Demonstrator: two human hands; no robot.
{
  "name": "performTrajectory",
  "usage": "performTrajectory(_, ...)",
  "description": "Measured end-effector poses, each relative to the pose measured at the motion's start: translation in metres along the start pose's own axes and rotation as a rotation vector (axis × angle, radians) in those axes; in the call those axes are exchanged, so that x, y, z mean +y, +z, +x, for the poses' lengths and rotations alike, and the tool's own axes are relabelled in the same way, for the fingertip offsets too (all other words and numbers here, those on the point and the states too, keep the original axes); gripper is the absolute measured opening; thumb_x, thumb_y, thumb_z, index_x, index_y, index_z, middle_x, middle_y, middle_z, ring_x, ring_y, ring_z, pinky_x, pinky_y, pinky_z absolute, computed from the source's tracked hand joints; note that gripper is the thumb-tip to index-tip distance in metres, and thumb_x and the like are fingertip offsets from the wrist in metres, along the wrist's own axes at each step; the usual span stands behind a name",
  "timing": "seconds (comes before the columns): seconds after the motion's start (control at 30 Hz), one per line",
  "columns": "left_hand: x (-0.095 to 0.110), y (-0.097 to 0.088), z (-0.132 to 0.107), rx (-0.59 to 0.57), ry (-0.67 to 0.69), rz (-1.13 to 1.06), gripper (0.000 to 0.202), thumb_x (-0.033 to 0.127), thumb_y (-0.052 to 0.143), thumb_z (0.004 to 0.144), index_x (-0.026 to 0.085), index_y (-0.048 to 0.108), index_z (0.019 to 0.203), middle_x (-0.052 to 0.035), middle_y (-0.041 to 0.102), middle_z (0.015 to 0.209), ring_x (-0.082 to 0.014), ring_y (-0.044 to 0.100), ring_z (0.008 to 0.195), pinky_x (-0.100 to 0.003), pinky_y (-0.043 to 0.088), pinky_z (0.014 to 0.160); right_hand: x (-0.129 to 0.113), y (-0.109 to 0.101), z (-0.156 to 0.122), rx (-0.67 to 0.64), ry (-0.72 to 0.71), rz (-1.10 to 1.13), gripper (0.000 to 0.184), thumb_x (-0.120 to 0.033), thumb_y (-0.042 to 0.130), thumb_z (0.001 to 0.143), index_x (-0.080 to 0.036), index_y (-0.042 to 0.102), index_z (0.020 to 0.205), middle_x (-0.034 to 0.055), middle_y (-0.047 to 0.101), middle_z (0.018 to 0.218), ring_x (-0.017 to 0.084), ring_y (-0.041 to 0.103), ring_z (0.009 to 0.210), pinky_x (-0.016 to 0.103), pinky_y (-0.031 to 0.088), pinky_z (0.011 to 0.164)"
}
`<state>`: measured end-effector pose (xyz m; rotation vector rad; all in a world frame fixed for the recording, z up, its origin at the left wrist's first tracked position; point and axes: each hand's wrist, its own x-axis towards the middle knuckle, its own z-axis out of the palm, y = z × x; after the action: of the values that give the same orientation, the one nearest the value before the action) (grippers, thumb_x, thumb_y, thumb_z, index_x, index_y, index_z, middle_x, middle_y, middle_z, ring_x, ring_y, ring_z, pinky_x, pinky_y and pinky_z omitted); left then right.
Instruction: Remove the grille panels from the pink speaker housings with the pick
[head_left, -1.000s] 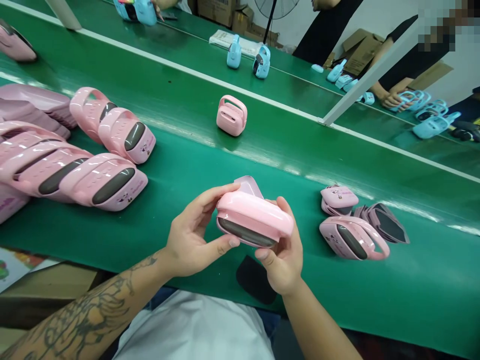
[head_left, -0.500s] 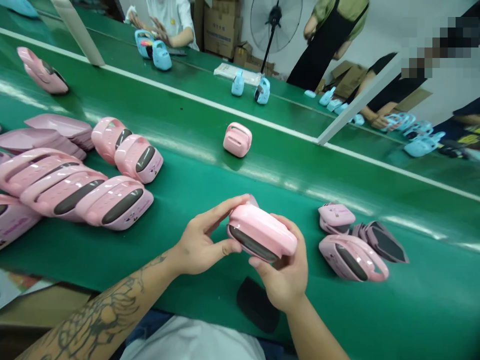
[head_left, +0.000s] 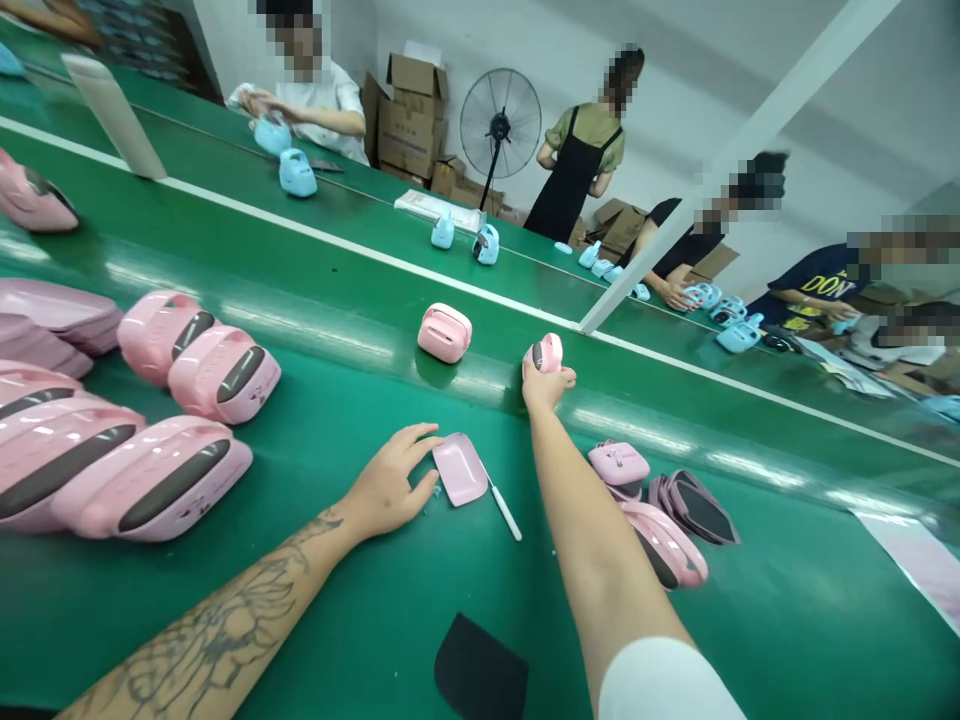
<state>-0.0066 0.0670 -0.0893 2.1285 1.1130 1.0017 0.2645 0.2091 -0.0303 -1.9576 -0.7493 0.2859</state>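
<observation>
The right hand (head_left: 551, 385) is reaching over the green tabletop (head_left: 337, 620) and grasping one rounded, glossy pink plastic case (head_left: 547, 350) at the darker green strip (head_left: 360, 265) along the far edge; whether the case is resting there, I cannot tell, and the hand is covering its lower part. The left hand (head_left: 394, 485) is holding nothing, its fingers spreading beside one shallow, pale pink plastic tray (head_left: 461, 468) near the tabletop's middle; contact is hard to make out. One slim white-handled tool (head_left: 505, 510) is lying along the tray's right side. One flat black sheet (head_left: 481, 668) is lying toward the near edge, its bottom being cut off.

Counting the held one, nine pink cases are showing: one is standing on the strip, six are sitting toward the left, several of them overlapping or being cropped, and one is lying right of centre, the right forearm (head_left: 577, 500) partly hiding it. Beside that one, one small pile of pink lids (head_left: 619, 462) and one stack of dark-faced plates (head_left: 694, 505) are lying; pieces within are overlapping too much for counting. Pale pink shells (head_left: 60, 310) are nesting at far left, likewise uncountable.
</observation>
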Motion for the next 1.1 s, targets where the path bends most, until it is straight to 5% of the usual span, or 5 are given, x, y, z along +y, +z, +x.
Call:
performTrajectory(0.2,-0.002,0.008,-0.002,-0.086,0.119,0.213,0.044,0.023,0.052,0.101,0.017,0.073,0.139,-0.0182,0.064,0.159,-0.0355,0.057,0.152,-0.060,0.038,0.134,0.024,-0.062,-0.033,-0.258,-0.226,-0.103,0.049,-0.032,0.077,0.102,-0.018,0.063,0.146,0.0154,0.063,0.152,0.030,0.068,0.129,0.052,0.058,0.112)
performTrajectory(0.37,0.005,0.021,0.008,-0.024,-0.162,0.293,0.060,0.045,0.056,0.103,0.002,0.068,0.143,-0.0324,0.055,0.162,-0.0520,0.042,0.160,-0.071,0.023,0.134,0.068,-0.172,-0.149,-0.843,-0.485,-0.082,0.009,-0.023,0.077,0.097,-0.026,0.083,0.103,0.0030,0.081,0.102,0.021,0.076,0.092,0.035,0.063,0.091)
performTrajectory(0.47,0.011,0.027,0.018,-0.044,-0.316,0.217,0.057,0.039,0.065,0.095,0.002,0.074,0.137,-0.0327,0.048,0.168,-0.0568,0.027,0.165,-0.072,0.013,0.136,0.097,-0.207,-0.210,-1.111,-0.630,-0.194,0.035,-0.017,0.075,0.097,-0.028,0.080,0.131,0.0082,0.080,0.113,0.026,0.075,0.097,0.041,0.063,0.088)
performTrajectory(0.83,0.043,0.020,0.032,0.094,-0.471,-0.349,0.033,0.032,0.060,0.089,0.018,0.082,0.110,-0.0103,0.083,0.113,-0.0274,0.077,0.102,-0.039,0.063,0.091,0.098,-0.198,-0.210,-0.965,-0.426,-0.158,0.006,-0.022,0.070,0.098,-0.024,0.071,0.092,0.0010,0.075,0.086,0.020,0.069,0.079,0.032,0.054,0.074)
performTrajectory(1.1,0.056,0.009,0.008,0.163,-0.728,-0.699,0.054,0.040,0.066,0.091,0.014,0.078,0.137,-0.0128,0.086,0.114,-0.0222,0.076,0.084,-0.030,0.058,0.069,0.042,-0.161,-0.180,-0.681,-0.279,-0.031,0.014,-0.027,0.065,0.089,-0.022,0.073,0.099,-0.0023,0.064,0.075,0.017,0.057,0.066,0.030,0.041,0.062)
